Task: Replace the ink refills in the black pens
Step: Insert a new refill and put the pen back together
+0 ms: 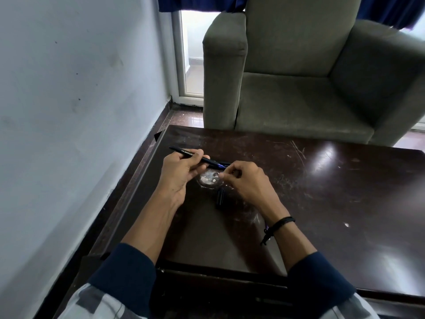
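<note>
My left hand (181, 171) holds a black pen (184, 153) above the dark table, its body pointing up and to the left. My right hand (247, 180) is closed at the pen's right end, where a blue part (218, 165) shows; its fingertips pinch something small that I cannot make out. A black pen cap (220, 199) lies on the table just below and between the two hands.
The dark brown table (322, 192) is scratched and has a pale round stain (209, 178) under the hands. A grey armchair (299, 88) stands behind the table. A white wall runs along the left.
</note>
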Available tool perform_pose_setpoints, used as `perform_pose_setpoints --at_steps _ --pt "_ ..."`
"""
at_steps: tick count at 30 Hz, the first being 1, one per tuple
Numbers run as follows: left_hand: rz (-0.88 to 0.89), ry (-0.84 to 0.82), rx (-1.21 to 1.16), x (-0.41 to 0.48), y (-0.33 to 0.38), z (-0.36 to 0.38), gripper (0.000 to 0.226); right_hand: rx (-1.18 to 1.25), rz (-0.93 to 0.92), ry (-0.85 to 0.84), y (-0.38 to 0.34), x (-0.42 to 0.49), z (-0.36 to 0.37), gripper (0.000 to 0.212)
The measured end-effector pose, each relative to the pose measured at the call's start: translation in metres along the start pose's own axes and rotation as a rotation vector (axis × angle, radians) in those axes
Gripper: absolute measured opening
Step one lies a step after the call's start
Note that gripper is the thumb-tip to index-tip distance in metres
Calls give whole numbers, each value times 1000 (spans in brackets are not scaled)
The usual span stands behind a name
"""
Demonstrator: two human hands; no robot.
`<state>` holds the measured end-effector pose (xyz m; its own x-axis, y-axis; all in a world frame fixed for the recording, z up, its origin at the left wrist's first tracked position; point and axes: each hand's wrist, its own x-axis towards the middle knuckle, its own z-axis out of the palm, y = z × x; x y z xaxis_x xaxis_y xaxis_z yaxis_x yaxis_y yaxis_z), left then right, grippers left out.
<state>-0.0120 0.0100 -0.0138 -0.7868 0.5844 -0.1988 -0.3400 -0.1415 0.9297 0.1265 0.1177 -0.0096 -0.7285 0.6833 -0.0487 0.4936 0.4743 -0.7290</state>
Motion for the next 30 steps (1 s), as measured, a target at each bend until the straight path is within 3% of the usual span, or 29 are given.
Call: perform_pose_setpoints --at_steps 2,6,9,13,23,30 --pt "1 66 -41 3 -1 -2 4 -110 5 -24 0 -1 0 4" --pt "16 100 -71 7 -3 -3 2 -312 -49 -167 -3 -4 3 34" --pt "12 99 -75 6 -3 -3 3 -425 -97 -234 -2 -3 8 35" --pt "10 100 -71 4 -2 -3 5 -490 -131 -194 1 -3 8 31" --pt "3 88 -54 2 -1 -2 7 -528 -141 -200 3 -5 4 18" --pt "1 83 -48 2 -1 -2 5 -462 11 -275 4 0 1 17"
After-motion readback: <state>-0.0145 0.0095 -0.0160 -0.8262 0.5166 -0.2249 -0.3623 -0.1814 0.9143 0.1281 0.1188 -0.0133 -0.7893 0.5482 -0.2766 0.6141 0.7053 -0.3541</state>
